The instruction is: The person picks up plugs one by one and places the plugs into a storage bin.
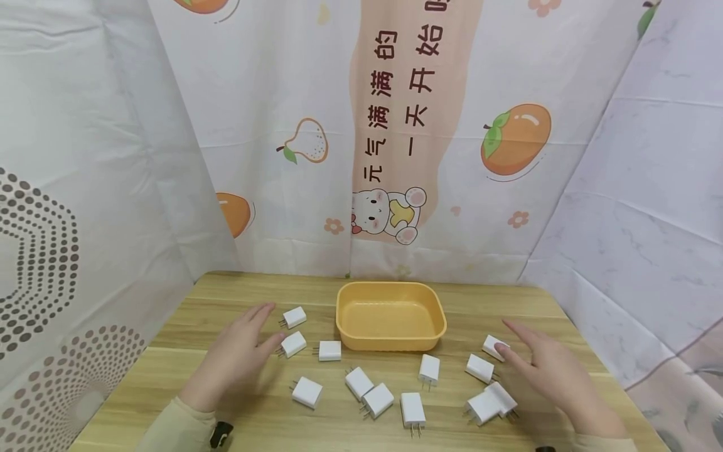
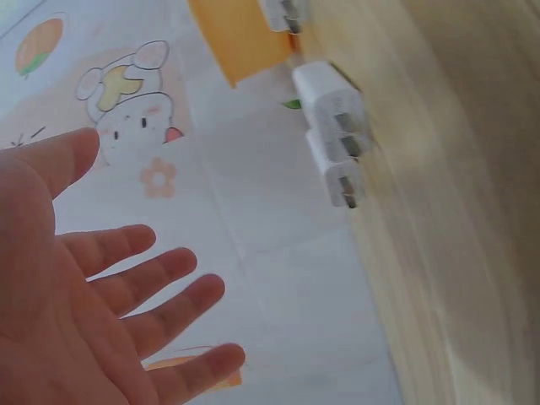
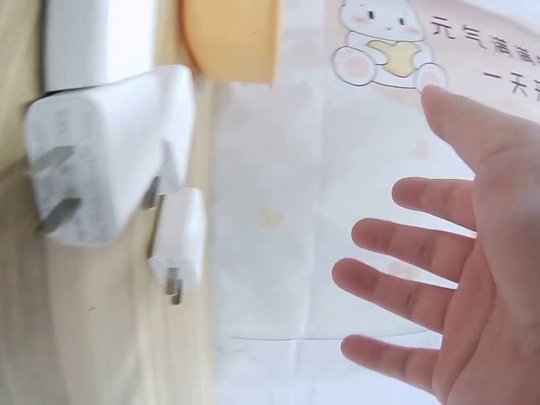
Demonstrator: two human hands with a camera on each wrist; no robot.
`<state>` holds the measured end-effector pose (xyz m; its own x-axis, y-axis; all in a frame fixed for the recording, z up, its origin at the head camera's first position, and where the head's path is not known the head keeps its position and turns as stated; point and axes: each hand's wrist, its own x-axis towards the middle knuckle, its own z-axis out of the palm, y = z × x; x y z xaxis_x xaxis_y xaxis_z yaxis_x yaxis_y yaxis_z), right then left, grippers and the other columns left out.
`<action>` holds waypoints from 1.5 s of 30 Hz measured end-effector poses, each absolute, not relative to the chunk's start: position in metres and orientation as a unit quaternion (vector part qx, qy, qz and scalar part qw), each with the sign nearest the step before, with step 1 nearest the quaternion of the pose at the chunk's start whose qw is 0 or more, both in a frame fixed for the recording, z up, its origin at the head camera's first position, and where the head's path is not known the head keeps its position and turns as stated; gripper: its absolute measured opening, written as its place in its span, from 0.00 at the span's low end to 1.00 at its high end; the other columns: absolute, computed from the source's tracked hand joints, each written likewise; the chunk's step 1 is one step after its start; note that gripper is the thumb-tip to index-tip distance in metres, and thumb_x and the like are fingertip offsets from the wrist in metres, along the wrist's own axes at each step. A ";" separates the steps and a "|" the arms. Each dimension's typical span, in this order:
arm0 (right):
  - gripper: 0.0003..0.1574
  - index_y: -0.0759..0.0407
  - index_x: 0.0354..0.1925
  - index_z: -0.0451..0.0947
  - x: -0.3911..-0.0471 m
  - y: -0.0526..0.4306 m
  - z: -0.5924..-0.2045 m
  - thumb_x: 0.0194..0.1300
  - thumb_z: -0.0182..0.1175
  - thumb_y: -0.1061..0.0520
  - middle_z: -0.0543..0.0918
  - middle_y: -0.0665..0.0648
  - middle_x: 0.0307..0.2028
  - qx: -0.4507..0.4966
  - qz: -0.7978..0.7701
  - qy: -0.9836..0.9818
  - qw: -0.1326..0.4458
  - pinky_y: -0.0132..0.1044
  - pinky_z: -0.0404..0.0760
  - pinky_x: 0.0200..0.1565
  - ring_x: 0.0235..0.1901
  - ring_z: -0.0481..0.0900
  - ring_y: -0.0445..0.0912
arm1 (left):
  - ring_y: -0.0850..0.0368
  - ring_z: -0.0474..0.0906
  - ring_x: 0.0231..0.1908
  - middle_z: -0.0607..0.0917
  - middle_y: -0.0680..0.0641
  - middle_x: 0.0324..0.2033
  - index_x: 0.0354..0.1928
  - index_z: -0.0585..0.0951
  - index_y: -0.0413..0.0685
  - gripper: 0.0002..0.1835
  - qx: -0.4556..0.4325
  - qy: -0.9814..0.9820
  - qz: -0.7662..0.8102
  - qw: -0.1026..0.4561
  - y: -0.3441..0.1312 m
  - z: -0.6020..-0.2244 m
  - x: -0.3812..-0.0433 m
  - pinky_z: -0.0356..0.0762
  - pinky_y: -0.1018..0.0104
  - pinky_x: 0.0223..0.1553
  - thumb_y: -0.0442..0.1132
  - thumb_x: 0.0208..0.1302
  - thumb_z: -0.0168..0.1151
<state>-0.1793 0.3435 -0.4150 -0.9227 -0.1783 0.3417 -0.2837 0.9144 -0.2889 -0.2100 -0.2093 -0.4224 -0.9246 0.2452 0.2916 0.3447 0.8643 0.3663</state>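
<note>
My left hand hovers over the left side of the table with fingers extended and nothing in it. Two white plug chargers lie just beyond its fingertips, metal prongs pointing toward the hand. On the right, my right hand is also spread and holds nothing; its thumb overlaps a white charger in the head view. More chargers lie left of that hand, two of them pressed against each other. Both wrist views show the palms and the separated fingers.
A yellow-orange plastic basket stands at the back middle of the wooden table. Several more white chargers are scattered in front of it. A printed curtain hangs behind the table, with cloth on both sides.
</note>
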 end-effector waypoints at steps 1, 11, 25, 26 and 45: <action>0.40 0.62 0.70 0.71 -0.179 0.343 -0.413 0.72 0.61 0.39 0.79 0.71 0.59 0.117 0.171 -0.965 0.160 0.67 0.75 0.50 0.49 0.82 0.67 | 0.32 0.68 0.66 0.70 0.34 0.69 0.73 0.68 0.40 0.40 -0.154 -0.957 -0.214 0.123 -0.209 -0.421 -0.209 0.65 0.33 0.62 0.64 0.74 0.52; 0.34 0.62 0.64 0.76 -0.176 0.342 -0.405 0.68 0.67 0.44 0.85 0.65 0.50 0.140 0.161 -0.952 0.219 0.59 0.80 0.34 0.31 0.83 0.50 | 0.34 0.73 0.63 0.76 0.37 0.65 0.69 0.73 0.42 0.37 -0.153 -0.950 -0.232 0.142 -0.204 -0.415 -0.206 0.69 0.35 0.60 0.64 0.73 0.54; 0.31 0.61 0.62 0.78 -0.176 0.342 -0.406 0.67 0.68 0.46 0.86 0.64 0.48 0.140 0.164 -0.951 0.223 0.49 0.78 0.31 0.24 0.74 0.39 | 0.43 0.80 0.55 0.80 0.40 0.60 0.66 0.76 0.42 0.31 -0.143 -0.920 -0.348 0.113 -0.161 -0.420 -0.218 0.79 0.45 0.52 0.51 0.68 0.68; 0.31 0.61 0.62 0.78 -0.176 0.342 -0.406 0.68 0.68 0.46 0.86 0.64 0.48 0.138 0.166 -0.951 0.221 0.48 0.77 0.30 0.23 0.73 0.38 | 0.44 0.80 0.55 0.79 0.40 0.61 0.66 0.76 0.42 0.31 -0.143 -0.918 -0.352 0.111 -0.158 -0.420 -0.218 0.79 0.46 0.52 0.51 0.68 0.68; 0.33 0.66 0.63 0.76 -0.190 0.350 -0.410 0.72 0.63 0.44 0.83 0.72 0.51 0.094 0.219 -0.956 0.172 0.58 0.82 0.36 0.31 0.84 0.53 | 0.41 0.75 0.61 0.80 0.41 0.60 0.61 0.80 0.41 0.28 -0.157 -0.905 -0.386 0.081 -0.105 -0.428 -0.231 0.72 0.44 0.61 0.46 0.62 0.73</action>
